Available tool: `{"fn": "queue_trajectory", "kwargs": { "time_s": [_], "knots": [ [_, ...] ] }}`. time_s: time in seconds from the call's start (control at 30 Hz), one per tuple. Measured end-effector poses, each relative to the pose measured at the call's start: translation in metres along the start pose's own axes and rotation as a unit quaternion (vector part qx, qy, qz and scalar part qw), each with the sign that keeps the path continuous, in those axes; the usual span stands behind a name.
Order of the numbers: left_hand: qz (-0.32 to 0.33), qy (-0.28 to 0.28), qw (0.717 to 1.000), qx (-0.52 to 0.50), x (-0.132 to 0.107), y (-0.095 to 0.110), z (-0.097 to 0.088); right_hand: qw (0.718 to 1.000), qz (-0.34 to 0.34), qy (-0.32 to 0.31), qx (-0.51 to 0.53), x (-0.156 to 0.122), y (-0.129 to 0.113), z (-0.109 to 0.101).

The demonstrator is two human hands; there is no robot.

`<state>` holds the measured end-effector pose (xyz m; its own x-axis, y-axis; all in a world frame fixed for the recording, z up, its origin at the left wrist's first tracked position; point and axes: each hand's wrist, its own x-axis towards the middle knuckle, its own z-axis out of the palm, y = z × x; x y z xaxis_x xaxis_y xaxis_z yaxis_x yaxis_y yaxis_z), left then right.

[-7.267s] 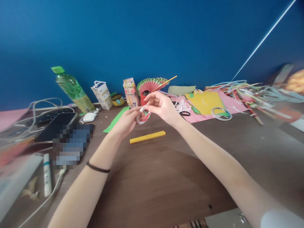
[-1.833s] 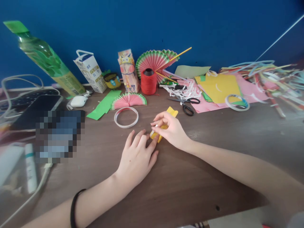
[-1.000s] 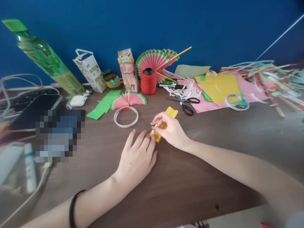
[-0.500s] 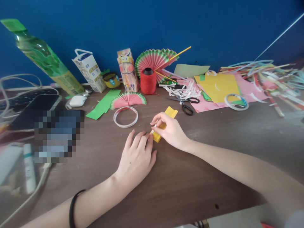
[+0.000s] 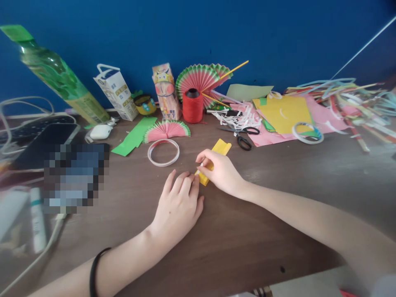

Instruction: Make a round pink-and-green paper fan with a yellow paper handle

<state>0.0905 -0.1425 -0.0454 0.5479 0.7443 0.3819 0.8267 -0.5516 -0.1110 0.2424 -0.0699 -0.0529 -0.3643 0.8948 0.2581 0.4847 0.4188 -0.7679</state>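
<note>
A small folded piece of yellow paper [image 5: 221,146] lies slanted on the dark table, with a white strip [image 5: 201,165] along its left edge, perhaps double-sided tape or its backing. My right hand [image 5: 221,169] is over the paper, thumb and forefinger pinched on the white strip. My left hand [image 5: 179,202] rests palm down with fingers spread, its fingertips at the paper's near left corner. A roll of white tape [image 5: 151,159] lies beyond my left hand. Behind it sits a pleated pink and green paper fan [image 5: 167,131].
Black-handled scissors [image 5: 244,143] lie beside white paper scraps [image 5: 244,117]. At the back stand a red thread spool [image 5: 192,109], a carton [image 5: 119,97] and a green bottle [image 5: 55,74]. Coloured sheets [image 5: 284,113] and another tape roll [image 5: 297,136] are at right, a phone [image 5: 77,177] at left.
My right hand's fingers have shifted very slightly at the white strip. My left hand and the yellow paper stay where they were.
</note>
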Motion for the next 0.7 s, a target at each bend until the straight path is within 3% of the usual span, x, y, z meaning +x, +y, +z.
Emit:
{"fn": "queue_trajectory", "kwargs": {
  "time_s": [0.33, 0.7],
  "knots": [
    [0.002, 0.004, 1.000, 0.005, 0.0008, 0.0001, -0.0005, 0.984, -0.096, 0.003, -0.148, -0.0019, 0.0041, -0.0003],
    [0.000, 0.006, 1.000, 0.000, 0.0006, 0.0006, 0.0005, 0.996, -0.051, 0.018, -0.076, -0.0014, 0.0040, 0.0003]
  ]
}}
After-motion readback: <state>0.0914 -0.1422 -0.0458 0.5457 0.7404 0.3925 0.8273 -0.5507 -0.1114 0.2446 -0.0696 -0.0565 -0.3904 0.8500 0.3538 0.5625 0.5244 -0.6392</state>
